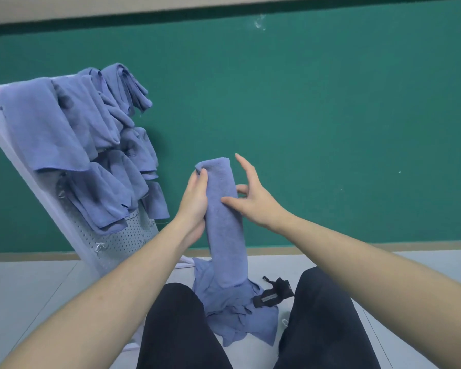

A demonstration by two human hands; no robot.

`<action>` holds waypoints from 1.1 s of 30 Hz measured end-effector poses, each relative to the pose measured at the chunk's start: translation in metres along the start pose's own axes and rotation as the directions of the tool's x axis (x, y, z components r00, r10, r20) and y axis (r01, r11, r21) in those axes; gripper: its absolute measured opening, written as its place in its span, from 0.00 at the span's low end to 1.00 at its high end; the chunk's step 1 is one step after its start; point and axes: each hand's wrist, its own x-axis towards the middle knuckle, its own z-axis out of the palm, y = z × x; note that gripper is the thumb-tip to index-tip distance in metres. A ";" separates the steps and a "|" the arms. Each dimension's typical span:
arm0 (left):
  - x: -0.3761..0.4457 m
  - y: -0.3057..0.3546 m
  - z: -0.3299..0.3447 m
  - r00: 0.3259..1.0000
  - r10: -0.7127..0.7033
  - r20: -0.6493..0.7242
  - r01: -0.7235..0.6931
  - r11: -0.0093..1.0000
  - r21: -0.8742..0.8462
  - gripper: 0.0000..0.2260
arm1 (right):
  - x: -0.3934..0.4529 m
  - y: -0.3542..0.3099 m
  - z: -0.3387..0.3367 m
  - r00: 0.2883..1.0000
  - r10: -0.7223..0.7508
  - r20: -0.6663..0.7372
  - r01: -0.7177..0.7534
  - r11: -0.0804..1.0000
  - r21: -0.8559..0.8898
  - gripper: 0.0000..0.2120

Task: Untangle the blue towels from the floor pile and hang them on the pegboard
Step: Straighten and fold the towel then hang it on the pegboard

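Blue towel [225, 222] hangs mid-frame from my left hand [194, 202], whose fingers grasp its top edge; my right hand [253, 199] touches it with fingers released. Below, the pile [240, 315] lies on the floor [32, 288]. Upper left, towels [85, 145] drape the pegboard [133, 235].

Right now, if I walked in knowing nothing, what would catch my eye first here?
Probably the blue towel held upright in the middle: the left hand grips it near the top, while the right hand touches its side with loose fingers. Next, the bunch of hung towels draped over the white pegboard leaning at the left against a green wall. A small towel pile lies on the floor between the person's knees.
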 end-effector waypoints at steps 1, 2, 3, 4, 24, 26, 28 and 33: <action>0.003 -0.002 -0.004 1.000 0.008 0.007 -0.008 1.000 0.027 0.12 | 0.004 0.003 0.005 0.999 -0.021 -0.029 0.022 1.000 0.009 0.42; 0.005 -0.006 -0.009 1.000 0.014 0.008 -0.014 0.999 0.052 0.13 | 0.009 0.005 0.010 0.998 -0.039 -0.056 0.041 0.999 0.029 0.40; 0.007 -0.011 -0.014 1.000 0.017 0.006 -0.018 0.997 0.075 0.16 | 0.015 0.008 0.015 0.995 -0.053 -0.079 0.057 0.997 0.053 0.38; 0.008 -0.017 -0.021 1.000 0.018 0.016 -0.019 0.995 0.097 0.20 | 0.022 0.011 0.019 0.993 -0.065 -0.094 0.072 0.995 0.070 0.36; 0.083 -0.101 -0.171 0.972 0.104 -0.209 -0.020 0.929 0.370 0.18 | 0.166 0.107 0.123 0.983 0.118 0.143 -0.124 0.992 0.032 0.27; 0.095 -0.109 -0.179 0.967 0.076 -0.245 0.001 0.955 0.297 0.17 | 0.180 0.126 0.136 0.987 0.026 0.162 0.002 0.985 -0.174 0.26; 0.109 -0.116 -0.188 0.959 0.045 -0.279 0.018 0.975 0.220 0.17 | 0.194 0.146 0.145 0.988 -0.050 0.143 0.092 0.948 -0.306 0.26; 0.134 -0.136 -0.202 0.953 0.065 -0.297 -0.011 0.984 0.179 0.19 | 0.219 0.173 0.157 0.948 -0.283 0.145 0.317 0.805 -0.501 0.20</action>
